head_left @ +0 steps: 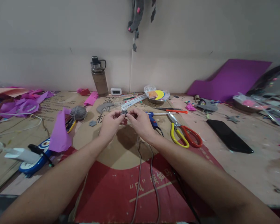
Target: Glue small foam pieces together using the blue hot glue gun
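Observation:
My left hand (113, 122) and my right hand (140, 122) meet over the cardboard, fingertips pinched together on a small grey felt piece (124, 112). Its exact shape is partly hidden by the fingers. Grey yarn (140, 168) runs in two strands from below my right hand down across the red cardboard (112, 193). Just beyond my right hand lies a blue glue gun (151, 118), partly covered. A flower-like grey felt cutout (92, 123) rests left of my left hand, with a grey crescent (105, 107) behind it.
Scissors (177, 124) with yellow and red handles and a black phone (230, 136) lie to the right. A ball of grey yarn (78, 112), purple paper (60, 132) and a blue power strip (35, 161) are left. A bottle (99, 77) stands by the wall.

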`<state>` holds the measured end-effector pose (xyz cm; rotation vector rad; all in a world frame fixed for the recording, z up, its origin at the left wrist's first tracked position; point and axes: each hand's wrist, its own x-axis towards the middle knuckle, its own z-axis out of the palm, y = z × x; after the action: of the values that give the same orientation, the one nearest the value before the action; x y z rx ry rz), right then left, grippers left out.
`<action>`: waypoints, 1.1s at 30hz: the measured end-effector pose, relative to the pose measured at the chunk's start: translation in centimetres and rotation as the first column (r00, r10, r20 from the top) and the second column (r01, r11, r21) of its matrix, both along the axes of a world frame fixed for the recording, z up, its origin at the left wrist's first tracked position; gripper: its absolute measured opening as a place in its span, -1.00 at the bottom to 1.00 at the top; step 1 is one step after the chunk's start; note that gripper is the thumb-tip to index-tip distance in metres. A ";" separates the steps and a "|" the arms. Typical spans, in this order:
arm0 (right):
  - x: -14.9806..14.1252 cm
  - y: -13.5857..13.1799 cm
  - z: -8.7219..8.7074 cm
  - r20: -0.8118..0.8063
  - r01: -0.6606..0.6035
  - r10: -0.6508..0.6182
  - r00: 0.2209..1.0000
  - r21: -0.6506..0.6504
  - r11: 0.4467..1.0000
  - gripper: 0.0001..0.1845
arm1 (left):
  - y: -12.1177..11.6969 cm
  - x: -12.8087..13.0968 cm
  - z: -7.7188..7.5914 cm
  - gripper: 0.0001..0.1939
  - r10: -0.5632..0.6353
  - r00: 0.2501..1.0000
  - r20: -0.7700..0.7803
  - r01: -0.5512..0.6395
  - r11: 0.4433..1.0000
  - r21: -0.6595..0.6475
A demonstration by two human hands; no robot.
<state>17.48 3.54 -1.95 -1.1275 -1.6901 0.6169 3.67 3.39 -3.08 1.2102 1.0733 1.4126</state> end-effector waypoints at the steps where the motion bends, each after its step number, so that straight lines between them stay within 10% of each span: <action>1: 0.0 -0.1 0.0 0.009 0.001 -0.001 1.000 0.005 1.000 -0.86 | -0.1 0.0 0.1 -0.72 0.006 1.000 0.005 -0.006 1.000 -0.010; 33: 0.0 0.6 -0.5 -0.044 -0.040 0.034 0.998 -0.150 0.988 -0.84 | -0.1 0.1 -0.1 -0.88 -0.097 0.994 0.045 0.099 0.994 -0.047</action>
<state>17.46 4.10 -2.46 -1.1829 -1.6539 0.7973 3.74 3.27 -3.15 1.1772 1.0001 1.3235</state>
